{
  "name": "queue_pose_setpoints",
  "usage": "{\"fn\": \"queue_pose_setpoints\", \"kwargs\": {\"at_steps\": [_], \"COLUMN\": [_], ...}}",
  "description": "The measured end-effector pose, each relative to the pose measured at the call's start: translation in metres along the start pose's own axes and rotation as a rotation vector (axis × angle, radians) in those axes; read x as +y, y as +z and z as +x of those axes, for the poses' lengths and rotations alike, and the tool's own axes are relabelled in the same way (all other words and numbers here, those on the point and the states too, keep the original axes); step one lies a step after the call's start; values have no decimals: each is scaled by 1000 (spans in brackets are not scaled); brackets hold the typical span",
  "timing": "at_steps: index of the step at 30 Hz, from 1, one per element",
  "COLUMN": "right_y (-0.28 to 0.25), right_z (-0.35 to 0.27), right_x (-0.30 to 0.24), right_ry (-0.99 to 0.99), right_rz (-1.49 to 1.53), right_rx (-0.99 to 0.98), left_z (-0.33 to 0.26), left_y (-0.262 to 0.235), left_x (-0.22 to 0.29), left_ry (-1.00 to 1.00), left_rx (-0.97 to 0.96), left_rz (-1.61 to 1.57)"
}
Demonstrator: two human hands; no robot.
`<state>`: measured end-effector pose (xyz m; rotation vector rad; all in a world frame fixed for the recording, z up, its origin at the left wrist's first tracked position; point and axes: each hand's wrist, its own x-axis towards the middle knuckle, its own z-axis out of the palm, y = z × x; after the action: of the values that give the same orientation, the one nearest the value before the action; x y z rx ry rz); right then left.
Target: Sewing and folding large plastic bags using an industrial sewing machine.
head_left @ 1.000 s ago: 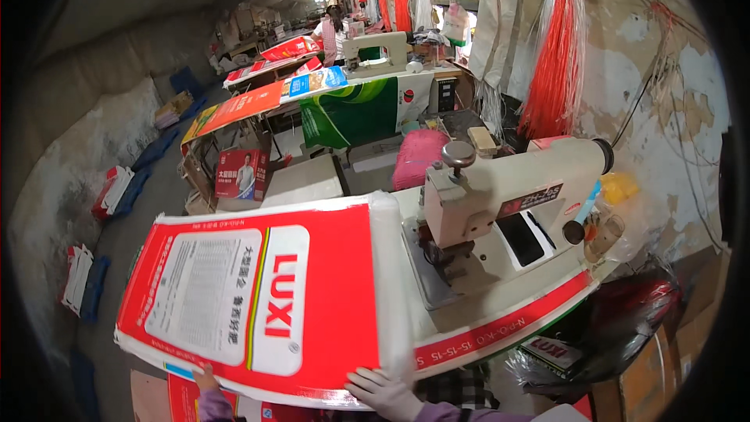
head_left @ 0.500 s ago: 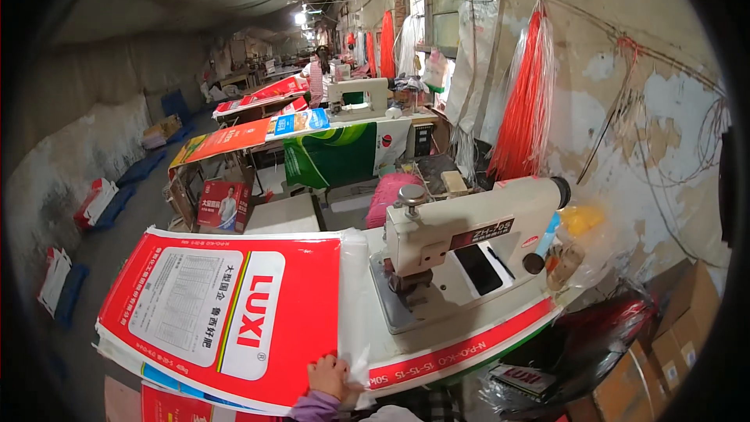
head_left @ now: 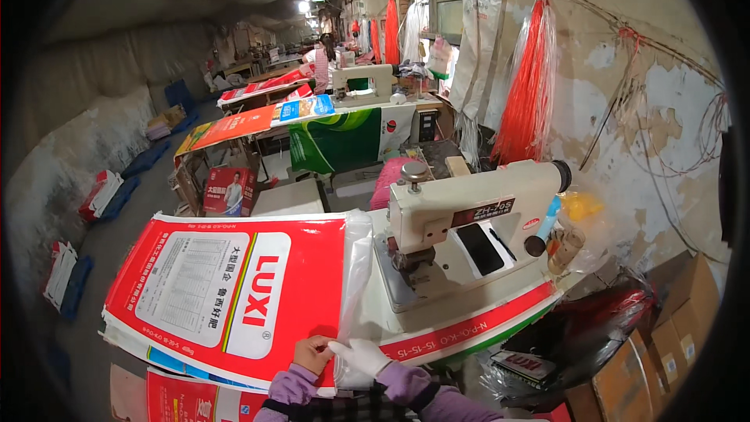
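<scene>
A stack of red and white printed woven sacks (head_left: 308, 266) lies on the sewing table in front of me, with a whitish translucent edge (head_left: 355, 266) along its right side. At the stack's near right corner, my bare left hand (head_left: 312, 355) has its fingertips bent together in a pinch. My right hand (head_left: 361, 357), in a white glove, meets it there fingertip to fingertip, its fingers closed too. Whatever lies between the fingertips is too small to make out. A cream sewing machine (head_left: 461, 207) stands just beyond, to the right of the stack.
A dark phone (head_left: 480, 249) and a pen (head_left: 502, 243) lie on the machine's bed. Red twine (head_left: 522, 86) hangs on the right wall. Cardboard boxes (head_left: 629, 379) stand at lower right. Farther off are another sewing machine (head_left: 363, 84), sack-covered tables and a person (head_left: 321, 70).
My gloved right hand has come in from the lower edge to meet my left. My left hand has shifted slightly left, its fingers now pinched. The view has shifted slightly.
</scene>
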<state>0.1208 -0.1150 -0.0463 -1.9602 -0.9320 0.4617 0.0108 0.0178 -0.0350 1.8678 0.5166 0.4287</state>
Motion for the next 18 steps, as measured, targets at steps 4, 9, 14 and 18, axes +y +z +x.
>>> {"fn": "queue_pose_setpoints", "kwargs": {"at_steps": [4,9,14,18], "right_y": [3,-8,-10,-8], "right_z": [1,-25,-42,-32], "right_x": [-22,10,22,-13], "right_ry": [-274,237,232,330], "right_rz": [-124,362,715,836], "right_rx": [41,52,-36,-8], "left_z": [-4,1,-10,-16], "left_y": [-12,-12,12,10], "left_x": [33,29,42,40], "left_ry": [63,-6,-176,-121], "left_rx": [137,181,-52,-276], "left_rz": [125,-25,-309,-25]}}
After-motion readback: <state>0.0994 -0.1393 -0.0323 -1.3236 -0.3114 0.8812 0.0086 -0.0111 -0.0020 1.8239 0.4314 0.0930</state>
